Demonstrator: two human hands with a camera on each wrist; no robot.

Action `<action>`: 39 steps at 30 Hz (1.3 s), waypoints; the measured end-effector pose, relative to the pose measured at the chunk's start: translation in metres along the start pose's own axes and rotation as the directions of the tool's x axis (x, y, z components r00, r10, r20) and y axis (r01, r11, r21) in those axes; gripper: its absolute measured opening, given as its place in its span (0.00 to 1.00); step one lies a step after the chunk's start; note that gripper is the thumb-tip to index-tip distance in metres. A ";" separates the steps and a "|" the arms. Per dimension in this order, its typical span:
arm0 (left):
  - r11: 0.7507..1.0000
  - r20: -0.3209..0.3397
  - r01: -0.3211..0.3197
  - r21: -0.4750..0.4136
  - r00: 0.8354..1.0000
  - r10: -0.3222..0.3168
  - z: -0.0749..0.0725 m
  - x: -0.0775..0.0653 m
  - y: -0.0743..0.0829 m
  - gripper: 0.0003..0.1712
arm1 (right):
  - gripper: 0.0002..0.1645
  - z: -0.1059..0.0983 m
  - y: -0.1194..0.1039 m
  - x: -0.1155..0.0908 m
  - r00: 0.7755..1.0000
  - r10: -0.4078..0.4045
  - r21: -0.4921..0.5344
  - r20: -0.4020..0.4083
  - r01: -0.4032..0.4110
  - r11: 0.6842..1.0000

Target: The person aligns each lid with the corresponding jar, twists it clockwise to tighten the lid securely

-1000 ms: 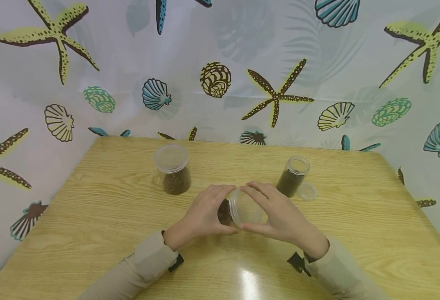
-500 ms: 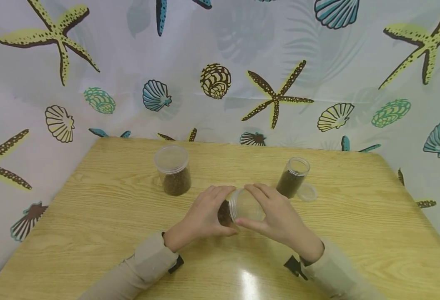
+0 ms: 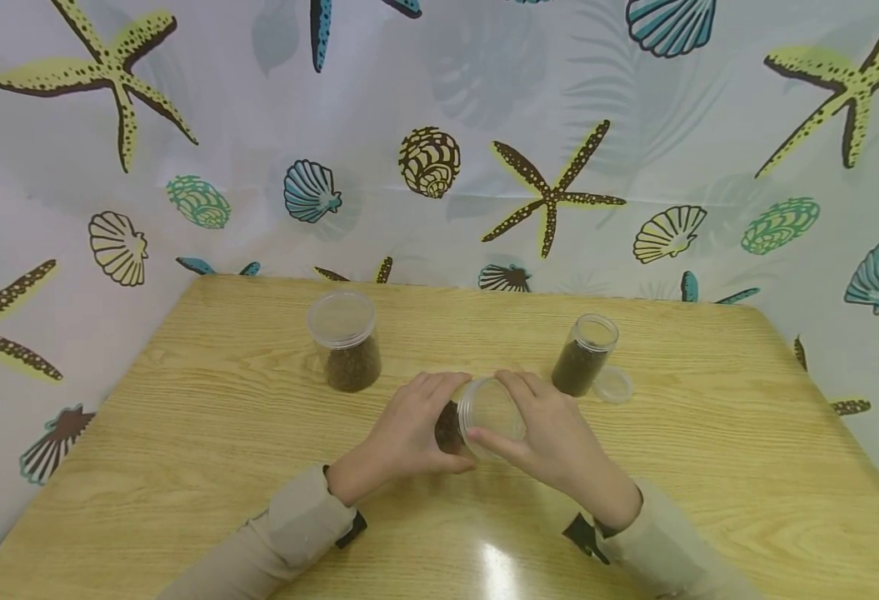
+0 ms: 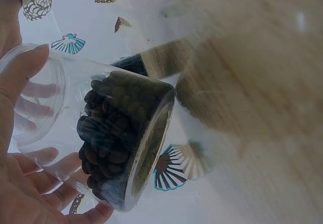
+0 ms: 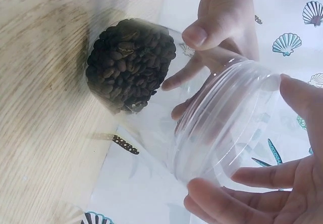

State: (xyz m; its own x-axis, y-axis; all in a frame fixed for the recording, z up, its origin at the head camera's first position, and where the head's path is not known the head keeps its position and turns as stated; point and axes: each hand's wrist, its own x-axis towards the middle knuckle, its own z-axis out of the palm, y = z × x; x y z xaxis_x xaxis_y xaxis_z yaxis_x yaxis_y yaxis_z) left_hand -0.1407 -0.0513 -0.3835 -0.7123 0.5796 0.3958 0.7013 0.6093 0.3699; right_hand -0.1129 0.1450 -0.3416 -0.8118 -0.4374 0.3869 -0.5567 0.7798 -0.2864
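A clear jar of coffee beans point(image 3: 448, 428) stands on the table between my hands, its beans also plain in the left wrist view point(image 4: 113, 133). My left hand point(image 3: 409, 429) grips the jar's body, thumb and fingers on opposite sides. At its top sits a translucent screw lid point(image 3: 495, 412), against ridges near the jar's rim. My right hand point(image 3: 559, 437) holds the lid by its edge, as the right wrist view shows, with fingertips point(image 5: 202, 186) along the rim. Whether the lid is fully seated I cannot tell.
Back left stands a larger lidded jar point(image 3: 352, 358) of brown contents. A slimmer jar point(image 3: 581, 362) with dark contents stands uncovered at the right, its small clear lid point(image 3: 614, 384) flat beside it. A patterned cloth point(image 3: 379, 217) hangs behind the wooden table point(image 3: 222, 400).
My right hand has turned slightly around the lid; its thumb moved up and its wrist drew inward to the left. The left hand and jar stay nearly still.
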 end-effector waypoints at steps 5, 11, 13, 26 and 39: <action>1.000 0.000 -0.002 0.009 1.000 0.002 0.000 -0.001 0.000 0.53 | 0.45 0.000 -0.001 0.000 1.000 0.017 -0.004 0.006 -0.017 1.000; 1.000 0.009 0.006 0.011 1.000 -0.006 -0.001 -0.001 0.000 0.53 | 0.43 -0.006 0.004 0.000 1.000 -0.012 0.045 -0.007 0.012 0.999; 1.000 0.010 0.002 0.007 1.000 -0.003 -0.001 -0.001 0.000 0.53 | 0.42 -0.010 0.008 0.001 1.000 -0.026 0.068 -0.011 0.027 0.997; 1.000 0.017 0.008 -0.012 1.000 -0.008 -0.001 -0.001 0.000 0.54 | 0.47 -0.021 0.027 0.002 0.905 -0.422 0.096 0.045 0.417 0.904; 1.000 0.031 0.011 -0.015 0.999 -0.010 -0.002 -0.001 0.000 0.54 | 0.55 -0.013 0.022 0.004 0.880 -0.460 0.106 0.115 0.450 0.887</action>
State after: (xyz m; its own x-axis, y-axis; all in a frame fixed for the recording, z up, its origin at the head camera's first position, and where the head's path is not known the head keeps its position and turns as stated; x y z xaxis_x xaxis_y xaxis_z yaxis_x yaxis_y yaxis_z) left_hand -0.1402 -0.0524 -0.3822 -0.7201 0.5897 0.3656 0.6938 0.6077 0.3864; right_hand -0.1263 0.1665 -0.3348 -0.4785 -0.7957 0.3713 -0.8776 0.4473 -0.1725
